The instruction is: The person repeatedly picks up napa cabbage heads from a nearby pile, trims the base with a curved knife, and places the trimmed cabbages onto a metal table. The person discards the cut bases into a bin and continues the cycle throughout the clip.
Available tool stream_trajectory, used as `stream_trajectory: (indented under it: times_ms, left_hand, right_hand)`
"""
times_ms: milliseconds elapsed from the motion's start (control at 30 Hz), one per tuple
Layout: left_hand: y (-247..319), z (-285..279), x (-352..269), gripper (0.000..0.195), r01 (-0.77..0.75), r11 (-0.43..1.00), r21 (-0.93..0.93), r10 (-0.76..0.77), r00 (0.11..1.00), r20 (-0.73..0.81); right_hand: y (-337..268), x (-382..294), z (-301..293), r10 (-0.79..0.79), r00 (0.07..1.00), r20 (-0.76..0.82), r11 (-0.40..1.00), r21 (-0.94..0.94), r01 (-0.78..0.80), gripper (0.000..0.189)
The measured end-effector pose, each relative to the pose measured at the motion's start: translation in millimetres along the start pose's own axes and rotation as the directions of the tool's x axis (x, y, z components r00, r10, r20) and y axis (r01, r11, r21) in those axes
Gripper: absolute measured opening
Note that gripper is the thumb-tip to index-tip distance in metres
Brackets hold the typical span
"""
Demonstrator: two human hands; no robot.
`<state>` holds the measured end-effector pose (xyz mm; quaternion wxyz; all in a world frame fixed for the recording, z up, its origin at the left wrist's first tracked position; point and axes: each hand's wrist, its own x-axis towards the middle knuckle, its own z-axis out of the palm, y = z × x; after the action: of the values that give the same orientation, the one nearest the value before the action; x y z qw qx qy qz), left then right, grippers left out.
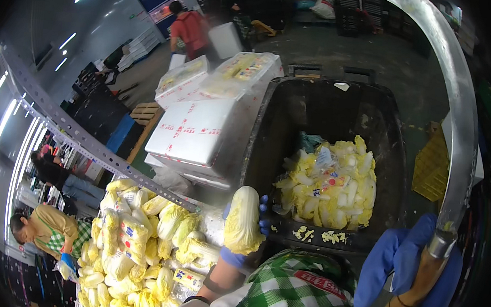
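A pale napa cabbage (pixel 243 222) lies in my left hand (pixel 233 258), its blue-gloved fingers wrapped around the sides. On the right, my right hand (pixel 408 261), also in a blue glove, grips the wooden handle of a curved knife (pixel 463 110). The broad steel blade points up and bends left at its tip, apart from the cabbage. Just ahead is a large black bin (pixel 260 133), partly filled with cabbage leaves (pixel 347 183), cut pieces and plastic wrappers. Small trimmings lie on its near rim. Many napa cabbages (pixel 121 247), some wrapped in printed plastic, are heaped left of my arm.
White foam boxes (pixel 191 127) stand beyond the heap, left of the bin. A perforated metal rail (pixel 98 150) crosses the left side. A yellow crate (pixel 433 164) sits right of the bin. A co-worker (pixel 55 233) stands across the heap; a person in red (pixel 188 30) is farther off.
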<state>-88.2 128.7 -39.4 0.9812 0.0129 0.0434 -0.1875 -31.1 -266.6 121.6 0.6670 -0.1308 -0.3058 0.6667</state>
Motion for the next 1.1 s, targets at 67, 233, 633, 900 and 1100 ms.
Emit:
stream_trajectory:
  times_ms: [67, 233, 633, 900, 1100]
  left_hand:
    - [-3, 1, 3, 0.081, 0.028, 0.999, -0.045, -0.027, 0.999, 0.034]
    - [-20, 17, -1, 0.07, -0.145, 0.981, 0.131, 0.159, 0.981, -0.107]
    - [-6, 57, 4, 0.067, -0.146, 0.989, -0.035, 0.149, 0.983, 0.107]
    - [-23, 55, 21, 0.111, -0.228, 0.613, 0.756, 0.298, 0.954, 0.047]
    - [-44, 66, 41, 0.09, -0.101, 0.11, 0.989, 0.357, 0.932, 0.056]
  right_hand:
    - [-7, -8, 5, 0.15, 0.989, 0.01, 0.976, 0.158, -0.15, 0.034]
    - [-4, 26, 40, -0.177, 0.967, -0.184, 0.959, -0.254, 0.128, 0.027]
    - [23, 93, -14, -0.665, 0.41, -0.624, 0.671, -0.741, -0.04, 0.012]
    - [63, 90, -88, -0.911, 0.378, -0.167, -0.193, -0.637, -0.746, 0.027]
    - [55, 88, -79, -0.846, 0.531, -0.048, -0.457, -0.448, -0.768, 0.038]
